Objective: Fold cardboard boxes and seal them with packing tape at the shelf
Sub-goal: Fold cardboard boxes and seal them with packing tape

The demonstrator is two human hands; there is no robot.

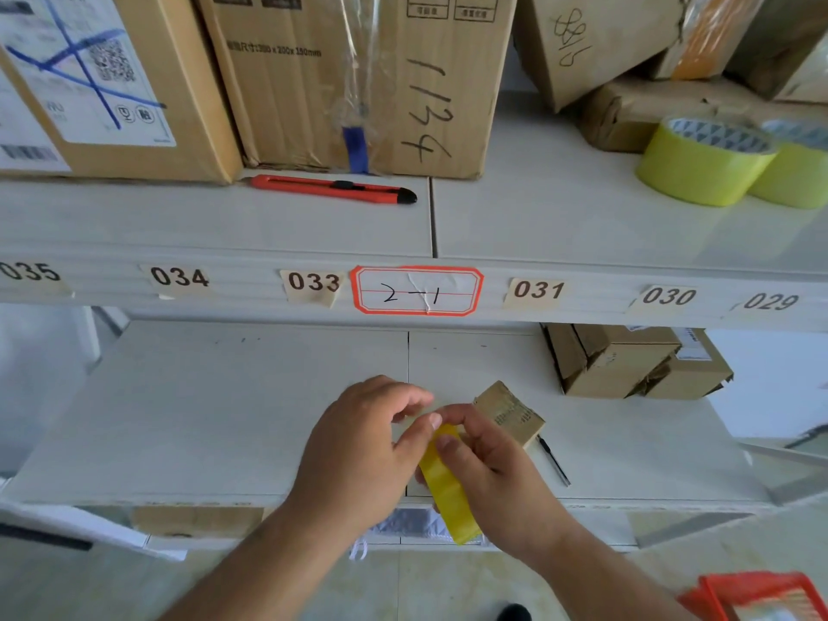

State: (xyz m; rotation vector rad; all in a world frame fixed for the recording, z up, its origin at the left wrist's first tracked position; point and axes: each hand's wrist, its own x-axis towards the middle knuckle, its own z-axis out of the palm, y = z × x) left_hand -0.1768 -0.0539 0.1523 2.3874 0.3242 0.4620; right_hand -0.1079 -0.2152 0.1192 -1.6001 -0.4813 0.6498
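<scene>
Both hands work over the front of the lower shelf (224, 419). My right hand (497, 472) grips a yellow roll of packing tape (448, 490) held on edge. My left hand (358, 450) pinches the tape's loose end at the top of the roll with thumb and forefinger. Just behind my right hand a small cardboard box (511, 412) sits tilted on the shelf, partly hidden by the fingers.
On the upper shelf lie a red utility knife (331, 188) and two yellow-green tape rolls (703, 163), in front of large cartons (313, 82). Small folded boxes (627, 360) stand at the lower shelf's right. A thin dark tool (554, 461) lies by my right hand. A red basket (761, 598) is bottom right.
</scene>
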